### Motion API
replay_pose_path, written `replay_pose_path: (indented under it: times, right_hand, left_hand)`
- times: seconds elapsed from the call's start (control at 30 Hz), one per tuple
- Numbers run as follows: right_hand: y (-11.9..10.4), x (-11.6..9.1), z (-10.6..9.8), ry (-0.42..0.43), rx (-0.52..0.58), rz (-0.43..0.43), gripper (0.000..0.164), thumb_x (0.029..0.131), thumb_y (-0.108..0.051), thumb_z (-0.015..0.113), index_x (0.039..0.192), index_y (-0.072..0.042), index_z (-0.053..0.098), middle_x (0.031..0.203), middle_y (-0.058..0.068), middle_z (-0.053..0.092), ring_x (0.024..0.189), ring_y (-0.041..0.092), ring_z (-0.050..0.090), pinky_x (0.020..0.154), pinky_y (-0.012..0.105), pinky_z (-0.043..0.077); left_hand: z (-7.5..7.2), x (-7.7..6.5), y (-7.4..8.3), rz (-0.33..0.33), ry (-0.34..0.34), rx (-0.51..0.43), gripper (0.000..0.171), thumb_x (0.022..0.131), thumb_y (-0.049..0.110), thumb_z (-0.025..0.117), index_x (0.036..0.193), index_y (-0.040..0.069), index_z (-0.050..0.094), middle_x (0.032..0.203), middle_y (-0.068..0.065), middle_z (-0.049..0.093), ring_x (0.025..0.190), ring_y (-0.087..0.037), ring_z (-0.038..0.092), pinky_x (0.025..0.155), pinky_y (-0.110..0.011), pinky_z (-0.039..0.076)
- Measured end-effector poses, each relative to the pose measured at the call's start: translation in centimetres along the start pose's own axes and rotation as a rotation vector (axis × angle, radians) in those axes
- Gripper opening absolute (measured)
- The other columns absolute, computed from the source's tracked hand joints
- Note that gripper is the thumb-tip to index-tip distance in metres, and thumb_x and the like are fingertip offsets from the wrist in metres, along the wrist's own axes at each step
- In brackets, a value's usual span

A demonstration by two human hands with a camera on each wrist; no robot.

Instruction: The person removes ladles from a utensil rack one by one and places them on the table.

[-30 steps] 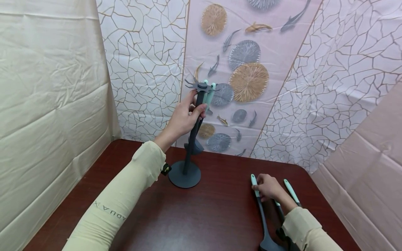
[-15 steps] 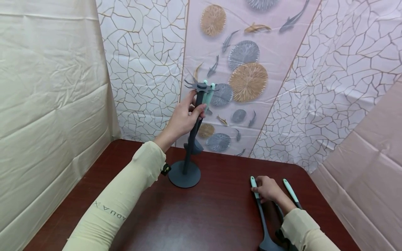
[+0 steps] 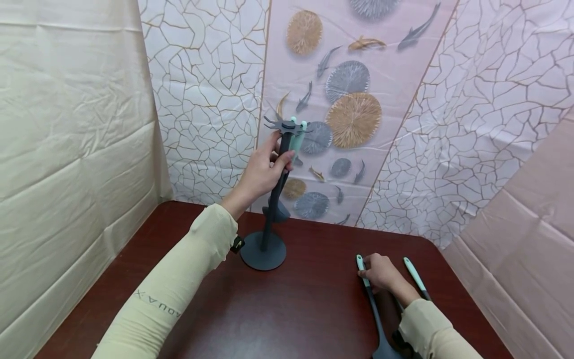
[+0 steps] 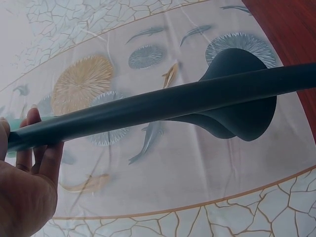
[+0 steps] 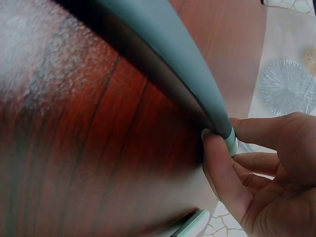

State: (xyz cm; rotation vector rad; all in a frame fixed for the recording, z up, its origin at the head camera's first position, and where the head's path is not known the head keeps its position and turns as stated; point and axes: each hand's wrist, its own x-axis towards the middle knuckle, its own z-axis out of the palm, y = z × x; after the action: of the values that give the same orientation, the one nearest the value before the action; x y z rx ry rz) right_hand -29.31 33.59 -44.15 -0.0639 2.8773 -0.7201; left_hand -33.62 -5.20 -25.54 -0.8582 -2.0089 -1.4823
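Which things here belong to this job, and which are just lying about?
Likely the job:
dark stand, gripped by the left hand
mint-handled utensil, pinched by the right hand
hanging utensils
loose matching utensil, far right

Just surroundings:
red table
patterned backdrop
side cloths

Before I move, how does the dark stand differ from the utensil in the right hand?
The stand rises from a round base on the table, while the utensil runs low along it. The stand looks dark all over; the utensil has a mint handle. The left hand grips the stand near its top, while the right hand pinches the utensil by its handle. Both have long, slender dark shafts.
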Motion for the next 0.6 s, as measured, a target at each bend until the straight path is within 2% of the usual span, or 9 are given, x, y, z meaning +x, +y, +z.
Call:
replay_pose_path:
  times: [0.17,0.3,0.47,0.6]
  right_hand:
    - [-0.09,0.13,-0.1,-0.003,0.006,-0.002,0.015,0.1,-0.005,0.071,0.109,0.006,0.066,0.068,0.014,0.052,0.056,0.026,0.063,0.049,0.037,0.058]
    - [-0.04,0.24,-0.05,-0.008,0.005,-0.005,0.012,0.1,-0.005,0.071,0.105,0.004,0.066,0.071,0.013,0.05,0.056,0.026,0.064,0.049,0.037,0.058]
    - [0.08,0.2,0.04,-0.017,-0.002,0.003,0.018,0.1,-0.006,0.072,0.111,0.007,0.066,0.076,0.017,0.055,0.057,0.026,0.064,0.05,0.037,0.058]
    - [-0.02,0.12,-0.13,-0.029,-0.01,-0.004,0.039,0.101,-0.005,0.071,0.132,0.015,0.06,0.101,0.029,0.065,0.059,0.025,0.065,0.05,0.037,0.059]
  left_hand:
    - [0.09,0.13,-0.03,0.003,0.008,0.001,0.034,0.109,0.032,0.062,0.139,0.017,0.053,0.093,-0.003,0.064,0.079,-0.027,0.074,0.068,-0.038,0.058]
    - [0.06,0.05,0.04,-0.003,0.011,0.009,0.035,0.109,0.031,0.062,0.14,0.017,0.053,0.093,-0.004,0.065,0.079,-0.026,0.074,0.069,-0.038,0.058]
    - [0.11,-0.03,-0.06,-0.005,0.01,0.011,0.037,0.11,0.031,0.061,0.143,0.017,0.052,0.094,-0.003,0.065,0.08,-0.025,0.074,0.069,-0.038,0.059]
    - [0.13,-0.01,-0.16,-0.002,0.014,0.027,0.038,0.11,0.032,0.061,0.143,0.016,0.052,0.093,-0.003,0.065,0.08,-0.025,0.074,0.068,-0.037,0.058]
